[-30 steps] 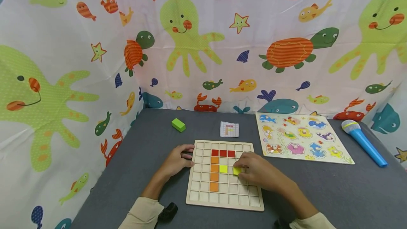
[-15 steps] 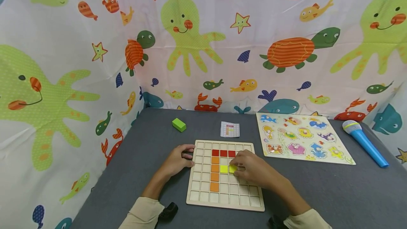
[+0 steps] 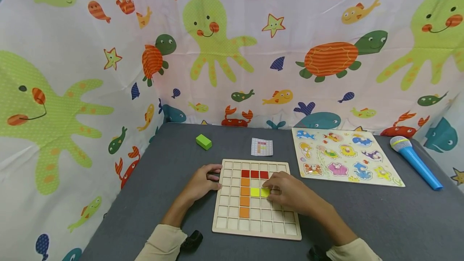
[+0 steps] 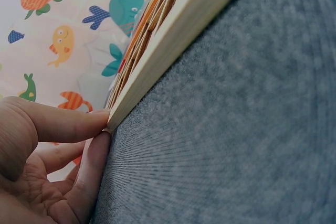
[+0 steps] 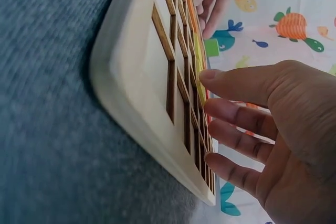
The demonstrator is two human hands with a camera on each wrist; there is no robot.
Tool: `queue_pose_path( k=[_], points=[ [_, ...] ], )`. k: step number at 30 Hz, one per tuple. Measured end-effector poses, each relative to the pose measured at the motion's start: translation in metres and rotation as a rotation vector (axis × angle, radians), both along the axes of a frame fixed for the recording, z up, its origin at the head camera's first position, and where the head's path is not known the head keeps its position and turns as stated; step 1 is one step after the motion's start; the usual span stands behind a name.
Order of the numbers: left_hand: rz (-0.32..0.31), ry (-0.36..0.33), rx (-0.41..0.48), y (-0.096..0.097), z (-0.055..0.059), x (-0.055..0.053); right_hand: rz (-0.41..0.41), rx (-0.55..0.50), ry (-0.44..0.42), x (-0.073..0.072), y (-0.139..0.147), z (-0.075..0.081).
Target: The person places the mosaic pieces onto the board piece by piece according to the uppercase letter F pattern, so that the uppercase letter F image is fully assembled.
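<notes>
A square wooden grid board point(image 3: 244, 226) lies on the dark table. My left hand point(image 3: 201, 182) holds its left edge; in the left wrist view the thumb and a finger meet at the rim. Set in the cells are a row of red tiles point(image 3: 255, 174), a column of orange tiles point(image 3: 244, 201) and a yellow tile point(image 3: 255, 192). Right beside that one is a second yellow tile point(image 3: 265, 192), level with it, with the thumb and index finger of my right hand point(image 3: 291, 194) pinching it. The other right fingers curve over the board.
A green block point(image 3: 204, 141) lies at the back left. Behind the board is a small printed pattern card point(image 3: 262, 147). A sea-animal puzzle board point(image 3: 348, 156) and a blue toy microphone point(image 3: 417, 164) lie to the right. A printed curtain point(image 3: 232, 51) rises behind the table.
My right hand has moved left with the second yellow tile, bringing it down beside the first one. Over the last half second it has hardly moved. The left hand stays at the board's edge.
</notes>
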State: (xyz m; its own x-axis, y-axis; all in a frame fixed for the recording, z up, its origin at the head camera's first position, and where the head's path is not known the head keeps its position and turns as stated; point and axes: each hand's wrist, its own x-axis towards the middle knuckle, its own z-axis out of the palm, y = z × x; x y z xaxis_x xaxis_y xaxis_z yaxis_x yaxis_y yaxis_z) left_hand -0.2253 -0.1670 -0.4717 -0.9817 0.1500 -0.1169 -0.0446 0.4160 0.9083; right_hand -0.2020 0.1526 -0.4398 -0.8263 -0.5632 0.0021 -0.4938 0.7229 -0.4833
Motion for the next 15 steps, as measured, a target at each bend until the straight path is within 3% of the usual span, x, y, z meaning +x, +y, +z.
queue_pose_path(
  k=[7, 15],
  points=[
    [-0.003, -0.001, -0.009, 0.002, 0.0, -0.001, -0.017, -0.006, 0.031, 0.01, 0.02, 0.001],
    [-0.012, 0.038, -0.049, 0.001, 0.001, 0.003, -0.11, 0.031, 0.031, 0.024, 0.068, 0.008]
  ],
)
